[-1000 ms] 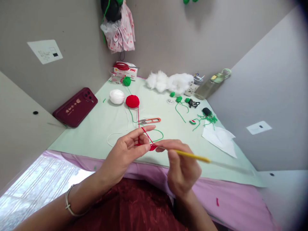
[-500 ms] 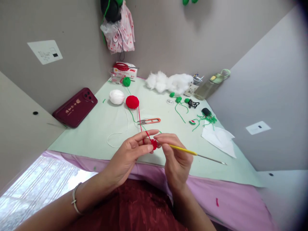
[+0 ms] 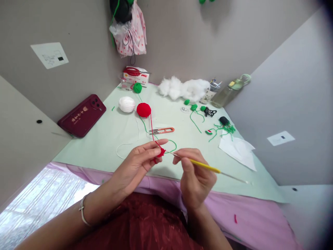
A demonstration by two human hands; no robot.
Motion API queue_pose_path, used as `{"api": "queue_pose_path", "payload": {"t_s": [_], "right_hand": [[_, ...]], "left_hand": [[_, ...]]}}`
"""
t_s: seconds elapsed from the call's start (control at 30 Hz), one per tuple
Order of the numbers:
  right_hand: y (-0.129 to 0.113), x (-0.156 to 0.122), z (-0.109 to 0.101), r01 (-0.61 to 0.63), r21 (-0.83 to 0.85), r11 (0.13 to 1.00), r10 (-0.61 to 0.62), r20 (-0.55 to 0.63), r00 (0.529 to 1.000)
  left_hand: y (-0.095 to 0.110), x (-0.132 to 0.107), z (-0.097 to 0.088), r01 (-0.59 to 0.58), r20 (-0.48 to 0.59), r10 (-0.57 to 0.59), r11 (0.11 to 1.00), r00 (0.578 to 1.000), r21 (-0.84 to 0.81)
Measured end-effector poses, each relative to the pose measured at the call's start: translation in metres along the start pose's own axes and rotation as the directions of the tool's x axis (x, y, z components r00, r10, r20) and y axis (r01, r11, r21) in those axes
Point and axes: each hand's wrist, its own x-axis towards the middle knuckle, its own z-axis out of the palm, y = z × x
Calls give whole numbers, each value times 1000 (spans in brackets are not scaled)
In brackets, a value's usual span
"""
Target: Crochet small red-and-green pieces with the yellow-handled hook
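Between the thumb and fingers of my left hand [image 3: 142, 159] is a small red crochet piece [image 3: 161, 152]. Red yarn runs from it over the fingers to the red yarn ball [image 3: 144, 110] further back. My right hand [image 3: 197, 175] grips a crochet hook [image 3: 205, 166] by its yellow handle, closed like on a pencil. The hook's left metal tip reaches the edge of the red piece; its other metal end points to the right. Just beyond my hands lie orange thread snips [image 3: 162, 130], close to the red strand. A loop of green yarn [image 3: 174, 144] shows behind my fingertips.
White [image 3: 126, 104] and green yarn balls [image 3: 137, 88] sit at back left, near a maroon phone [image 3: 82, 116]. White stuffing [image 3: 183, 88], a pen cup [image 3: 207, 94] and a bottle [image 3: 225, 93] line the back. Green crochet pieces [image 3: 194, 107] and white paper [image 3: 238, 151] lie right.
My right hand has moved right, away from my left, with the hook drawn back so its metal shaft shows. My left hand has shifted slightly left with the red piece.
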Motion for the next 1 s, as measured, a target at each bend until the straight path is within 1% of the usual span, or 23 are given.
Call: {"api": "queue_pose_path", "payload": {"t_s": [0.07,0.13,0.17,0.2,0.23,0.27,0.33,0.37,0.4,0.47,0.53,0.57,0.6,0.63,0.67,0.7,0.77,0.8,0.83,0.87,0.9,0.93,1.0], "right_hand": [[-1,3,-1,-104,119,987,106,-6,994],[-1,2,1,-132,157,979,128,30,991],[0,0,3,-101,123,987,96,42,994],[2,-2,5,-36,50,998,33,51,998],[4,-5,8,63,-49,997,-60,56,997],[7,-8,10,173,-154,973,-166,57,985],[12,-11,12,335,-288,897,-333,57,941],[13,-11,12,337,-285,897,-338,49,940],[13,-10,11,299,-246,922,-300,32,953],[10,-5,8,131,-93,987,-133,-24,991],[6,1,4,-34,81,996,39,-51,998],[4,3,4,-83,138,987,90,-46,995],[3,4,4,-104,155,982,108,-20,994],[3,3,5,-91,129,987,90,16,996],[3,1,8,-41,64,997,38,42,998],[4,-1,10,44,-27,999,-43,60,997],[7,-7,16,238,-194,952,-232,55,971],[9,-9,17,294,-230,928,-295,32,955],[9,-10,18,298,-222,928,-306,1,952],[9,-10,18,266,-182,947,-273,-15,962],[9,-9,16,200,-115,973,-203,-15,979],[8,-7,14,115,-34,993,-115,-5,993],[6,-2,10,-60,138,989,54,42,998]], "left_hand": [[1,0,0,-33,-8,33,999,999,32],[-1,-2,2,-103,-15,105,990,994,91],[-3,-3,3,-150,-15,153,981,988,122],[-4,-4,4,-194,-14,198,970,980,143],[-6,-5,6,-224,-15,228,963,974,148],[-7,-5,7,-224,-17,229,965,973,133],[-8,-5,7,-128,-2,129,990,992,59],[-7,-4,6,-55,12,55,998,998,20],[-6,-3,5,7,25,-7,1000,1000,-11],[-3,0,1,54,41,-53,998,998,-40],[0,2,-1,5,24,-5,1000,1000,-18],[0,2,-2,-41,11,41,999,999,13],[-1,1,-1,-90,-3,90,994,996,55],[-3,1,-1,-140,-14,142,985,990,101],[-5,-1,0,-189,-20,193,972,981,139],[-8,-2,2,-225,-17,231,961,973,162],[-12,-4,4,-230,2,233,959,973,165],[-12,-5,4,-201,12,202,967,979,155],[-12,-5,5,-165,20,164,976,986,145],[-11,-6,5,-130,25,127,982,992,140],[-9,-6,6,-101,29,98,985,995,142],[-7,-6,6,-84,35,80,986,996,145],[-1,-6,6,-61,46,55,987,997,147]]}}
